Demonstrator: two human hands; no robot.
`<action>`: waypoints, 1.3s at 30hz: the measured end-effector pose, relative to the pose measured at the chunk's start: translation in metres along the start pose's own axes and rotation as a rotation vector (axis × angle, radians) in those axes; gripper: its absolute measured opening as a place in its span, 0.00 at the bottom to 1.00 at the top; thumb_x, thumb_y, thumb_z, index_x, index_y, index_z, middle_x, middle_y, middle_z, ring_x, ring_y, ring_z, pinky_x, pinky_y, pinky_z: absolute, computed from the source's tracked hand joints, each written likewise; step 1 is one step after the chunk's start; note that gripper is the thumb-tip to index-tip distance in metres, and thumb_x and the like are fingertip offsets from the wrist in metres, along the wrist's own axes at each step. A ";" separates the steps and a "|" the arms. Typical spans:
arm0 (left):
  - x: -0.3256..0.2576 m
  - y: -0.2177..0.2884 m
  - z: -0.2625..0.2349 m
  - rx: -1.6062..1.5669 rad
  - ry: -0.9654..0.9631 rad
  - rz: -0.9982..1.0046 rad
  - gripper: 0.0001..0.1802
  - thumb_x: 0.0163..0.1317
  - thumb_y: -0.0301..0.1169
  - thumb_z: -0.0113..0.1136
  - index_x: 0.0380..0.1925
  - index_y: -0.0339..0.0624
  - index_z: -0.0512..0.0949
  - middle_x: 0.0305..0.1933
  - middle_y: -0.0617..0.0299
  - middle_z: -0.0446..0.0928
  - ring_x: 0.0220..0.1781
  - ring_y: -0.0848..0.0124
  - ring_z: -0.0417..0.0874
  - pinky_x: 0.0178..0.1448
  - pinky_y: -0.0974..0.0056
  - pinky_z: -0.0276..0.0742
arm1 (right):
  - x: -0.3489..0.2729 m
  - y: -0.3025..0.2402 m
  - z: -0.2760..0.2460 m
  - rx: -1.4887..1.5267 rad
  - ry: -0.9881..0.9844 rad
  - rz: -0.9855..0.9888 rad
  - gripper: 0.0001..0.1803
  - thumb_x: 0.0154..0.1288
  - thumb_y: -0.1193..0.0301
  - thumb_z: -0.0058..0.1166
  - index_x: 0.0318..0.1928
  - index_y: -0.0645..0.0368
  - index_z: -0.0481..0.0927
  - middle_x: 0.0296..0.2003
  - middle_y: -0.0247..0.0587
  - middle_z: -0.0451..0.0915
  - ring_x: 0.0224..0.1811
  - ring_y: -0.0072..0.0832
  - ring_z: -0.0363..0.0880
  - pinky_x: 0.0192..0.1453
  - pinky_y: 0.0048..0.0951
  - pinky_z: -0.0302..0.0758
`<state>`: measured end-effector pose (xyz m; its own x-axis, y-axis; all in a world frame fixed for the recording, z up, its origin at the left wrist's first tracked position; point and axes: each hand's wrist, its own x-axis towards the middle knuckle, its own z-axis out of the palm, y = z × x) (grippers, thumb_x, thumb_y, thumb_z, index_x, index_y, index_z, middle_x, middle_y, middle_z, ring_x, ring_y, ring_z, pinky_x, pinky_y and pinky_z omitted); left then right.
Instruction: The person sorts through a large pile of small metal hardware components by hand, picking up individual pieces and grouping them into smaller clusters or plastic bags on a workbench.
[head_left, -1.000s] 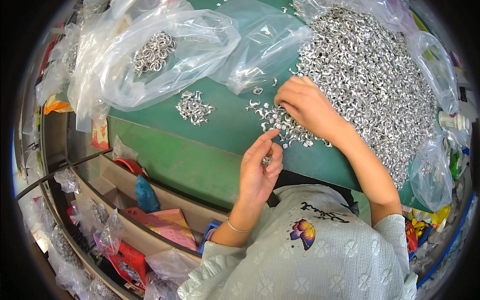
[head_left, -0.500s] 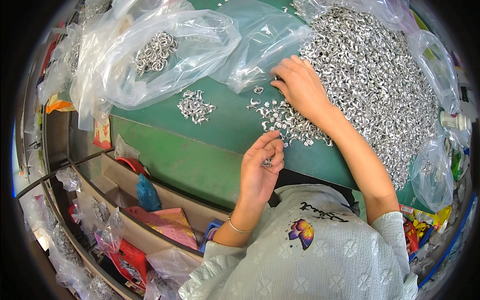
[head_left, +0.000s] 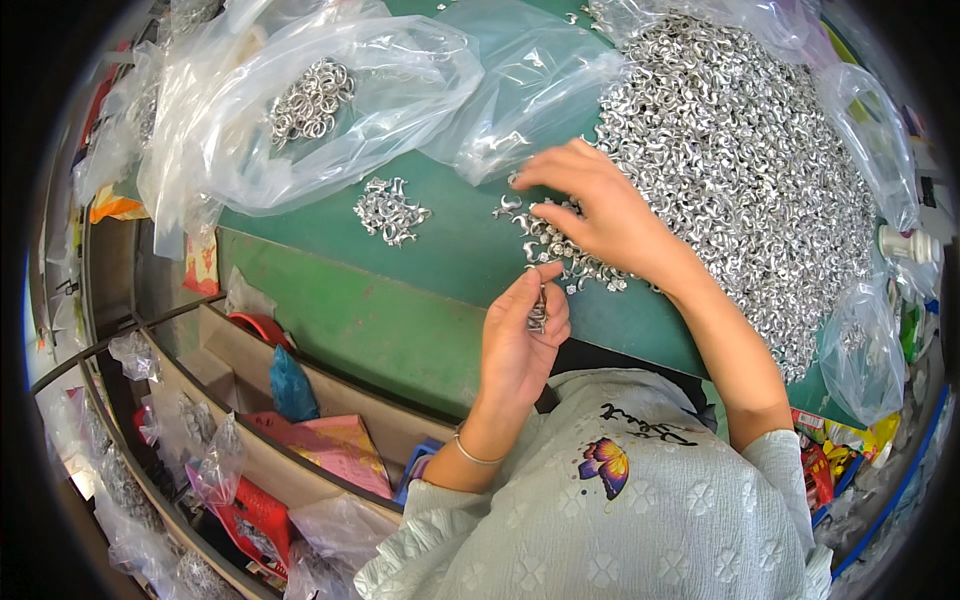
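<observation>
My left hand (head_left: 520, 335) is closed near the table's front edge, with several small silver metal pieces (head_left: 538, 318) showing between its fingers and palm. Thumb and forefinger meet at the top of that hand. My right hand (head_left: 590, 205) hovers low over the table with thumb and forefinger apart. Its forefinger tip is at a small silver piece, largely covered by the finger. Under and beside this hand lie loose curved silver pieces (head_left: 545, 232), spilling from a large heap of similar curved pieces (head_left: 740, 170) on the right.
A small separate pile of silver pieces (head_left: 391, 211) lies left on the green table (head_left: 340, 310). Behind it, an open clear plastic bag (head_left: 420, 100) surrounds metal rings (head_left: 312, 103). Compartments at lower left hold a blue bag (head_left: 293, 385), a pink packet (head_left: 335, 450) and a red basket (head_left: 255, 525).
My right hand has shifted left and its thumb and forefinger have spread, reaching over the lone small piece. My left fingers have tilted, showing more of the held metal pieces.
</observation>
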<state>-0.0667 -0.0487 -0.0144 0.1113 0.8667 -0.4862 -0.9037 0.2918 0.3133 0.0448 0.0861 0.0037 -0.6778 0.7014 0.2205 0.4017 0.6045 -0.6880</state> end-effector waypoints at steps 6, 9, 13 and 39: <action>-0.003 -0.001 0.001 0.062 0.070 0.006 0.13 0.63 0.27 0.47 0.46 0.32 0.70 0.23 0.66 0.65 0.21 0.80 0.61 0.22 0.77 0.57 | 0.001 0.015 0.018 -0.273 0.014 -0.122 0.14 0.52 0.73 0.56 0.41 0.56 0.76 0.44 0.33 0.74 0.50 0.32 0.66 0.54 0.34 0.59; -0.004 0.000 0.001 0.052 0.070 0.020 0.13 0.62 0.24 0.46 0.46 0.31 0.70 0.24 0.64 0.66 0.21 0.80 0.61 0.22 0.77 0.57 | 0.002 0.022 0.012 -0.236 0.124 -0.063 0.10 0.52 0.73 0.56 0.38 0.57 0.77 0.40 0.33 0.75 0.46 0.32 0.68 0.49 0.32 0.61; -0.003 0.001 0.007 0.057 0.125 0.035 0.13 0.61 0.23 0.47 0.46 0.30 0.70 0.26 0.62 0.68 0.22 0.80 0.61 0.22 0.77 0.57 | 0.008 0.025 0.012 -0.277 0.124 -0.042 0.08 0.52 0.74 0.55 0.35 0.58 0.78 0.33 0.34 0.75 0.39 0.33 0.69 0.44 0.32 0.64; -0.004 0.001 0.005 0.025 0.174 0.056 0.16 0.66 0.32 0.46 0.46 0.30 0.70 0.30 0.63 0.71 0.28 0.75 0.70 0.30 0.73 0.68 | -0.005 0.000 -0.009 0.127 -0.021 0.072 0.11 0.51 0.75 0.56 0.38 0.61 0.78 0.33 0.41 0.79 0.40 0.36 0.74 0.45 0.33 0.69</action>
<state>-0.0655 -0.0495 -0.0083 -0.0136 0.7994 -0.6006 -0.8959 0.2571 0.3624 0.0536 0.0856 0.0087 -0.6634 0.7323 0.1537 0.3696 0.4994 -0.7836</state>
